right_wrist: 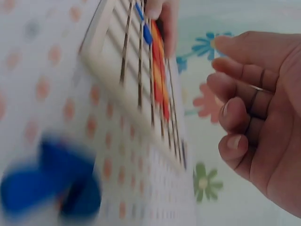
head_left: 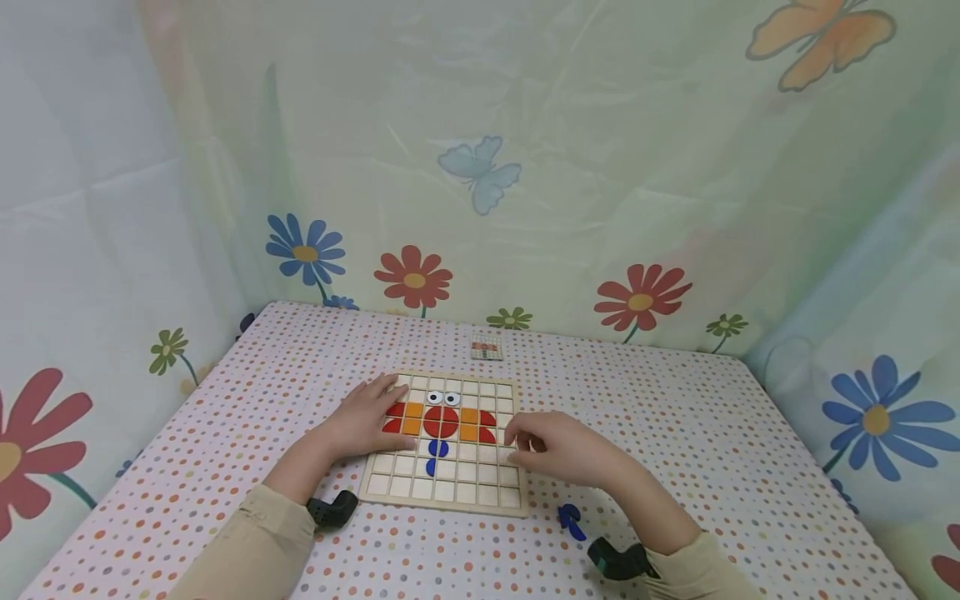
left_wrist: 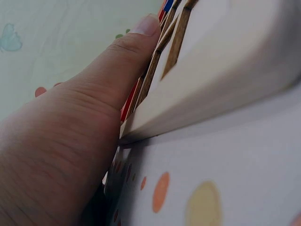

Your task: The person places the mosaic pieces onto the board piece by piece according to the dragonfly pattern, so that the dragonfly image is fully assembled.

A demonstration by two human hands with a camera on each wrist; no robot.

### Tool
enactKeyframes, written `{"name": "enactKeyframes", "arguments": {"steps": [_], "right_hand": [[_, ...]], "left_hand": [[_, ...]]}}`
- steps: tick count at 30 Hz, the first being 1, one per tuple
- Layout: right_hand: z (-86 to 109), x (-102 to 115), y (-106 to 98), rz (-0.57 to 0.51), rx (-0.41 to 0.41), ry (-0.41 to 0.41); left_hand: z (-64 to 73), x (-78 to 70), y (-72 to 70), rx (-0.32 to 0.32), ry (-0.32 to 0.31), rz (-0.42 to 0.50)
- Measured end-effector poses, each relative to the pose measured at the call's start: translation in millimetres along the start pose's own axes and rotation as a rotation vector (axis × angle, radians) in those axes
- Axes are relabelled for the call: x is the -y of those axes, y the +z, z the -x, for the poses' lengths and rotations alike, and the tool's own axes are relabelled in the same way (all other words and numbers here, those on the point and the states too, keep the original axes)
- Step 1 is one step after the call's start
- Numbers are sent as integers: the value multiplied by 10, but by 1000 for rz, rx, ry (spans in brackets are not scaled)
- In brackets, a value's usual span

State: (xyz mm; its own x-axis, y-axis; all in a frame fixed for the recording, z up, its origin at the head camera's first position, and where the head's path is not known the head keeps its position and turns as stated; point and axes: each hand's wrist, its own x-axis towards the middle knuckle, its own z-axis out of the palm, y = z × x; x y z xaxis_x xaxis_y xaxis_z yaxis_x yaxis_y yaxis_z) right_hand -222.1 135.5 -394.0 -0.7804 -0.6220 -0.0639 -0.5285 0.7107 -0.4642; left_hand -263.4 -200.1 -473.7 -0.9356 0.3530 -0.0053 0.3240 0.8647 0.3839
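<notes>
A wooden grid board (head_left: 487,495) lies on the table, with flat coloured pieces set in its squares. A red disc (head_left: 441,422) of quarter pieces sits mid-board, with orange squares and red rounded pieces to either side. Two eye pieces (head_left: 443,398) are above it and blue rounded pieces (head_left: 437,450) below. My left hand (head_left: 363,423) rests on the board's left edge, fingers spread; the left wrist view shows its thumb (left_wrist: 127,52) along the frame. My right hand (head_left: 562,450) hovers by the right edge, fingers loosely bent, nothing between them in the right wrist view.
Loose blue pieces (head_left: 572,522) lie overlapping on the dotted tablecloth (head_left: 420,554), right of the board's near corner. Behind the board is a small pattern card (head_left: 487,348). A flowered curtain (head_left: 525,250) hangs at the table's back and sides.
</notes>
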Motion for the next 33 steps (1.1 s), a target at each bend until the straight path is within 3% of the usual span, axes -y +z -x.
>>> {"name": "enactKeyframes", "arguments": {"steps": [8, 13, 19, 26, 33], "right_hand": [[387, -410, 2, -91, 30, 33], [514, -570, 33, -171, 114, 3], [594, -690, 95, -232, 192, -45], [587, -762, 186, -193, 166, -74], [570, -743, 201, -183, 160, -25]], "left_hand": [[1, 29, 10, -4, 12, -9], [11, 22, 4, -8, 7, -2], [2, 13, 12, -9, 10, -4], [13, 2, 12, -2, 9, -3], [23, -2, -1, -7, 0, 1]]}}
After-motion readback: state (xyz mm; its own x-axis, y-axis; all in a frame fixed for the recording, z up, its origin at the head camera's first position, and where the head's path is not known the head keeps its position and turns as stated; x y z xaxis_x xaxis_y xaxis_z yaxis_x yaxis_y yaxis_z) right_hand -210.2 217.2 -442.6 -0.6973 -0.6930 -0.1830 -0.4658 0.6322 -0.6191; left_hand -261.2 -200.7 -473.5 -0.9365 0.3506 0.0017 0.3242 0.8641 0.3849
